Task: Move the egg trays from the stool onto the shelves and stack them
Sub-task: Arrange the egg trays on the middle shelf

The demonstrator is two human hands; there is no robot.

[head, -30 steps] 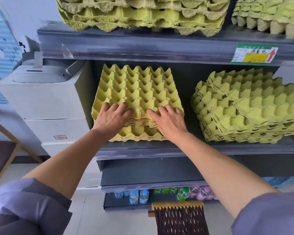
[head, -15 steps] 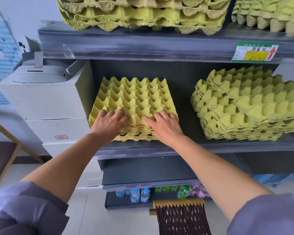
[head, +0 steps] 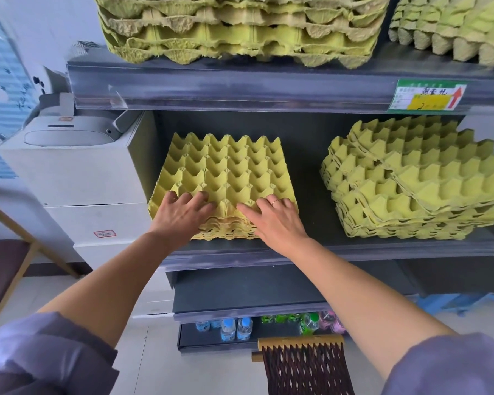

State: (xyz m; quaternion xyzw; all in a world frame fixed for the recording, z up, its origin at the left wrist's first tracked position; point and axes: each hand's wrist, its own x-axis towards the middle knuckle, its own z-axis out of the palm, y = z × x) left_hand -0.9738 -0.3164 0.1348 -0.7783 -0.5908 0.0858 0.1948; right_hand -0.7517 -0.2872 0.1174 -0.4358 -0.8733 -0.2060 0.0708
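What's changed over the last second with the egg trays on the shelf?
The top egg tray has settled down flatter onto the pile beneath under the left hand and right hand. Both stayed pressing its near edge; the right-hand stack did not move.

- The left hand (head: 183,215) is bare.
- The right hand (head: 277,220) is bare too, apart from a ring (head: 275,202): a thin, gold-coloured band on the ring finger.
- The left forearm (head: 111,283) and the right forearm (head: 362,295) are uncovered from the wrist up to where the sleeves end.
- The left sleeve (head: 40,357) is loose, matte cloth in a muted greyish lavender. It bunches into soft, thick folds at its end, with darker shadow in the creases.
- The right sleeve (head: 451,366) is the same plain cloth and colour. It lies smoother, and its end forms a rounded edge across the arm.
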